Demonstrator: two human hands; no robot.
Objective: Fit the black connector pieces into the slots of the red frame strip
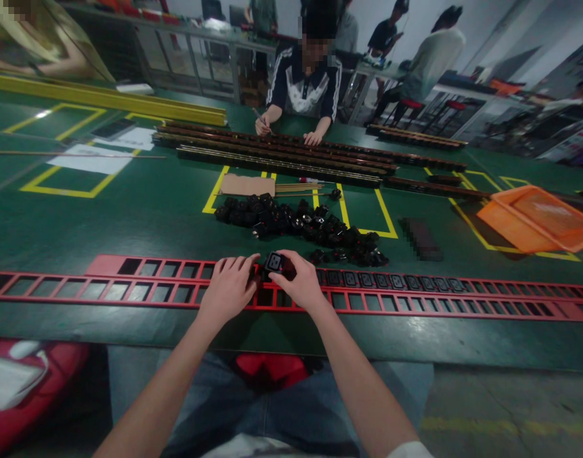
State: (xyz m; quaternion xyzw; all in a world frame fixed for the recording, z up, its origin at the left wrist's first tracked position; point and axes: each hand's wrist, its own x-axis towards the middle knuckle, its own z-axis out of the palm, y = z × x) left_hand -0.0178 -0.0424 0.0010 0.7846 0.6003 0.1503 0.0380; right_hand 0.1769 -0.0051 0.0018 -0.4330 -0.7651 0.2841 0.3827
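My right hand [298, 280] pinches a black socket module [274, 261] between thumb and fingers, its face tilted up, just above the rear red slotted strip [501, 289]. Over that same strip, left of the module, my left hand [229, 285] is closed, its fingers curled across the far edge. Several black sockets [381, 280] sit in the rear strip's slots to the right of my hands. A front red slotted strip [81, 290] lies alongside, nearer to me. Beyond my hands spreads a loose pile of black socket modules [291, 219].
Behind the pile lie a cardboard piece [248, 185], thin rods [298, 188] and long dark rails [281, 162]. A co-worker [301, 83] sits across the table holding a pen-like tool. An orange bin [539, 219] stands at right; yellow rails [129, 98] lie at far left.
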